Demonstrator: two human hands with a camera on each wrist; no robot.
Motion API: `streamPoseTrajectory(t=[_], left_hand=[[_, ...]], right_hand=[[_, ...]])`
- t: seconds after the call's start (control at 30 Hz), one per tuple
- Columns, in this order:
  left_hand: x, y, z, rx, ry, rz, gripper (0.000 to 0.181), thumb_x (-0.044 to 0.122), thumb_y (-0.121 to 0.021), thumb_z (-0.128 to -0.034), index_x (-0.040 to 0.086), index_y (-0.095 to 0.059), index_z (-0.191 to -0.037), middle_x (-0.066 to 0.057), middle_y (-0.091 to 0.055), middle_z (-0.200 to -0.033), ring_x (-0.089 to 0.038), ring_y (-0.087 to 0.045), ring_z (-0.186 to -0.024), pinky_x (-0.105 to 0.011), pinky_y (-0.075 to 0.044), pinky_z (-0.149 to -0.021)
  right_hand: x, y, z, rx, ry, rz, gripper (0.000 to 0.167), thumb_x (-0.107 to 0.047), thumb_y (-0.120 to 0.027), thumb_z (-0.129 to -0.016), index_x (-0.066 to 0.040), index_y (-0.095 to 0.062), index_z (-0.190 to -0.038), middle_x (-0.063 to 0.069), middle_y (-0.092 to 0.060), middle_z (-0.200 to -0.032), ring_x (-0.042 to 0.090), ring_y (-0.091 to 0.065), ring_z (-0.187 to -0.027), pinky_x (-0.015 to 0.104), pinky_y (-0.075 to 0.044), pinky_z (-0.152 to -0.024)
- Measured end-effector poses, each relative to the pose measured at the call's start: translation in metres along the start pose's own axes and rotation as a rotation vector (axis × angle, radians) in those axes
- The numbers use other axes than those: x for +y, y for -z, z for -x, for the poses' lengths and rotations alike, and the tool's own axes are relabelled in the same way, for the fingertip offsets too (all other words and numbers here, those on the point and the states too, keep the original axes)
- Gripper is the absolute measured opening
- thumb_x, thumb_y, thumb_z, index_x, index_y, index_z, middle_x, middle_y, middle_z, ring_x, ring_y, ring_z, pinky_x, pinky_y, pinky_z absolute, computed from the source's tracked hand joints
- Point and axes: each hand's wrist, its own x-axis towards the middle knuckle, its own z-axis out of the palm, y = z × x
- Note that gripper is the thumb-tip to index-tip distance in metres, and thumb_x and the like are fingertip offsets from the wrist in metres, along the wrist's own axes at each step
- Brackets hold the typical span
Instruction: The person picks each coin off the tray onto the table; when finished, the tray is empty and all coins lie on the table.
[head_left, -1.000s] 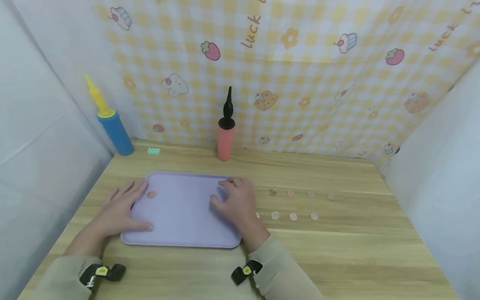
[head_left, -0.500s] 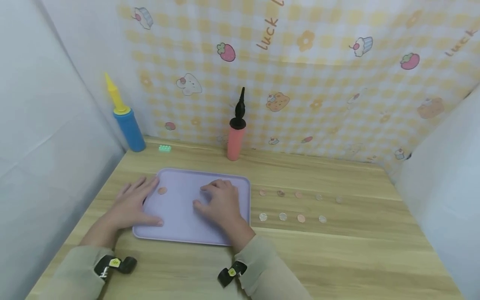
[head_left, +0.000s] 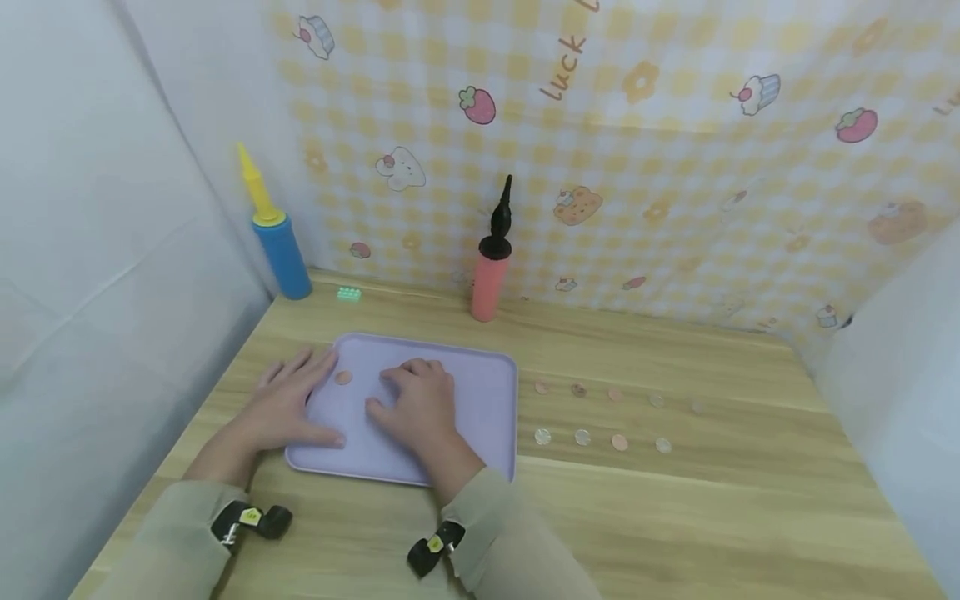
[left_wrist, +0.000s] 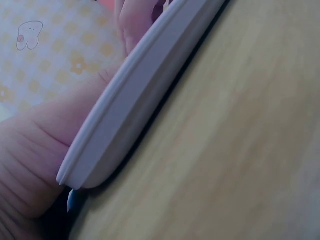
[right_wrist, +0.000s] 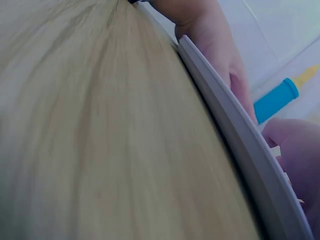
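Note:
A lavender tray [head_left: 480,400] lies flat on the wooden table. My left hand [head_left: 285,408] rests at its left end, fingers spread along the rim and thumb reaching over the inside. Close to those fingertips, a copper-coloured coin [head_left: 343,377] lies in the tray. Over the tray's middle is my right hand [head_left: 420,408], fingers bent, with a gap between thumb and forefinger; nothing shows in that gap. In the right wrist view the tray's side wall [right_wrist: 240,135] hides part of both hands.
Right of the tray, several coins [head_left: 618,442] lie in two rows. Along the back stand a blue hand pump [head_left: 285,258] with a yellow nozzle and a pink pump [head_left: 490,287] with a black one. A small green toy brick [head_left: 348,294] lies between them.
My right hand has moved left, from the tray's right edge to over its middle. My left hand stays on the tray's left end. The head view has shifted, sliding the whole scene rightward.

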Motion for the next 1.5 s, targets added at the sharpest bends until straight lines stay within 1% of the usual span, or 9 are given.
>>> streamPoseTrajectory(t=[0.13, 0.27, 0.43, 0.6, 0.83, 1.03, 1.13, 1.33, 1.5], left_hand=[[0.001, 0.001, 0.001, -0.009, 0.000, 0.005, 0.138, 0.069, -0.092, -0.0676, 0.000, -0.026, -0.167, -0.021, -0.025, -0.174, -0.056, -0.011, -0.157, -0.075, -0.001, -0.120], [-0.002, 0.001, -0.001, 0.000, -0.022, -0.007, 0.138, 0.069, -0.092, -0.0675, -0.001, -0.026, -0.167, -0.021, -0.025, -0.174, -0.057, -0.011, -0.157, -0.076, -0.002, -0.120], [-0.003, -0.002, -0.002, 0.002, -0.028, -0.020, 0.138, 0.071, -0.091, -0.0676, 0.000, -0.026, -0.167, -0.022, -0.026, -0.173, -0.057, -0.012, -0.157, -0.076, -0.003, -0.120], [-0.002, -0.003, -0.002, 0.011, -0.030, -0.018, 0.139, 0.071, -0.091, -0.0661, -0.001, -0.027, -0.167, -0.023, -0.027, -0.173, -0.057, -0.012, -0.157, -0.076, -0.002, -0.120], [-0.001, -0.005, -0.005, 0.021, -0.037, -0.012, 0.140, 0.071, -0.092, -0.0641, -0.001, -0.029, -0.166, -0.023, -0.028, -0.172, -0.056, -0.013, -0.157, -0.076, -0.002, -0.120], [-0.003, -0.003, -0.003, 0.014, -0.015, -0.005, 0.140, 0.070, -0.093, -0.0637, 0.000, -0.028, -0.167, -0.023, -0.028, -0.172, -0.056, -0.013, -0.157, -0.076, -0.001, -0.120], [-0.002, -0.003, -0.003, 0.016, -0.012, 0.000, 0.140, 0.069, -0.093, -0.0644, 0.001, -0.027, -0.167, -0.022, -0.027, -0.173, -0.056, -0.012, -0.157, -0.075, 0.000, -0.120], [-0.001, 0.001, -0.004, 0.015, -0.004, 0.003, 0.140, 0.070, -0.092, -0.0642, 0.001, -0.027, -0.168, -0.021, -0.026, -0.173, -0.055, -0.011, -0.158, -0.073, 0.001, -0.122], [-0.003, -0.001, -0.005, 0.011, -0.003, 0.004, 0.140, 0.070, -0.092, -0.0645, 0.002, -0.027, -0.168, -0.022, -0.027, -0.173, -0.055, -0.011, -0.158, -0.073, 0.001, -0.122]], right_hand=[[-0.011, -0.010, -0.005, -0.001, 0.002, -0.003, 0.039, -0.051, -0.076, -0.090, -0.031, -0.082, -0.122, -0.007, -0.068, -0.118, 0.017, -0.057, -0.112, 0.040, -0.047, -0.095], [-0.023, -0.015, -0.010, -0.039, -0.014, 0.000, 0.038, -0.048, -0.075, -0.092, -0.032, -0.079, -0.127, -0.006, -0.063, -0.121, 0.018, -0.053, -0.116, 0.041, -0.044, -0.101], [-0.038, -0.018, -0.014, -0.096, -0.034, 0.024, 0.038, -0.045, -0.072, -0.094, -0.040, -0.074, -0.131, -0.005, -0.058, -0.126, 0.019, -0.048, -0.120, 0.042, -0.041, -0.103], [-0.049, -0.021, -0.018, -0.101, -0.037, 0.042, 0.032, -0.045, -0.068, -0.095, -0.044, -0.075, -0.127, -0.003, -0.057, -0.132, 0.020, -0.047, -0.121, 0.042, -0.041, -0.102], [-0.051, -0.027, -0.020, -0.038, -0.113, -0.074, 0.020, -0.038, -0.070, -0.101, -0.039, -0.082, -0.117, -0.003, -0.061, -0.132, 0.021, -0.049, -0.126, 0.043, -0.038, -0.109], [-0.054, -0.025, -0.021, -0.108, -0.152, -0.116, 0.019, -0.041, -0.071, -0.102, -0.036, -0.081, -0.117, -0.004, -0.058, -0.138, 0.021, -0.045, -0.133, 0.044, -0.034, -0.116], [-0.054, -0.024, -0.021, -0.126, -0.168, -0.142, 0.018, -0.039, -0.074, -0.100, -0.034, -0.080, -0.117, -0.004, -0.058, -0.138, 0.022, -0.044, -0.134, 0.044, -0.032, -0.118], [-0.056, -0.020, -0.022, -0.093, -0.149, -0.164, 0.011, -0.035, -0.077, -0.098, -0.034, -0.078, -0.109, -0.009, -0.066, -0.130, 0.021, -0.050, -0.130, 0.044, -0.036, -0.115], [-0.054, -0.023, -0.019, -0.012, -0.053, -0.161, 0.005, -0.032, -0.080, -0.097, -0.034, -0.079, -0.101, -0.021, -0.077, -0.107, 0.012, -0.059, -0.114, 0.038, -0.043, -0.104]])
